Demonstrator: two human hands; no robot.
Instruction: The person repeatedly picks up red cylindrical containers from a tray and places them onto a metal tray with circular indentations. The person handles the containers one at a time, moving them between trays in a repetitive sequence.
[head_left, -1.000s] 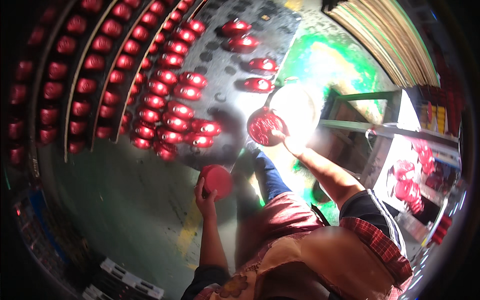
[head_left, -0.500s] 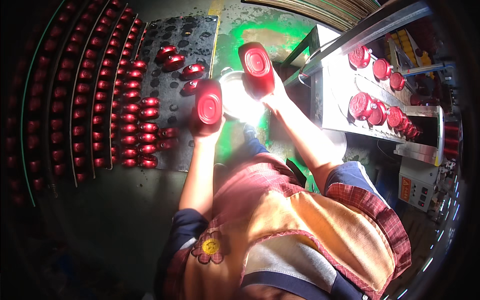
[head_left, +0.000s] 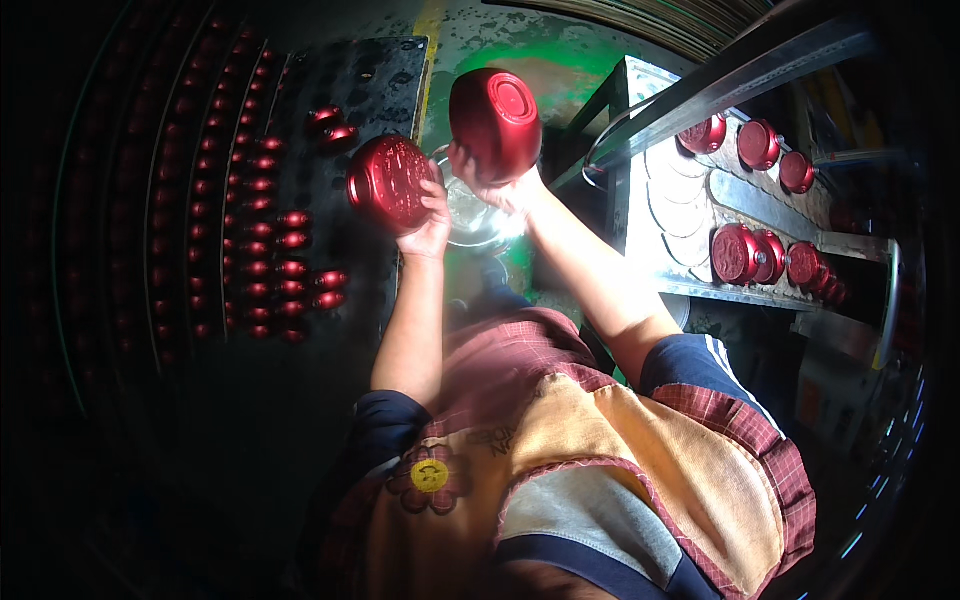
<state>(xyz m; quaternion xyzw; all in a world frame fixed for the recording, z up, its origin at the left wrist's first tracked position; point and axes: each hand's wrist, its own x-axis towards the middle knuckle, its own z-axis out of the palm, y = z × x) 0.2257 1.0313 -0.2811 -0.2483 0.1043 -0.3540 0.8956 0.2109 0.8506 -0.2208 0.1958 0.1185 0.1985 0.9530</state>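
My left hand (head_left: 428, 228) is closed round a glossy red flask-like container (head_left: 385, 188), whose broad embossed face shows. To its right, my right hand (head_left: 492, 188) grips a second red flask-like container (head_left: 495, 120); this one is tilted, with the oval ring on its base showing at the upper end. The two containers are close together, held up over a brightly lit round pale vessel (head_left: 470, 222) that my hands partly cover. Whether either container has a cap is hidden from view.
Many red containers (head_left: 262, 230) stand in rows at left, in shadow. Two more (head_left: 335, 128) sit on a dark spotted board (head_left: 385, 75). At right, a metal-framed bench (head_left: 690, 265) carries several red containers (head_left: 735, 253) beneath a slanting metal bar (head_left: 720, 85).
Both containers have been turned in my hands: the left now shows its embossed face instead of its base, the right leans more. My hands have drawn closer together. The surroundings look darker.
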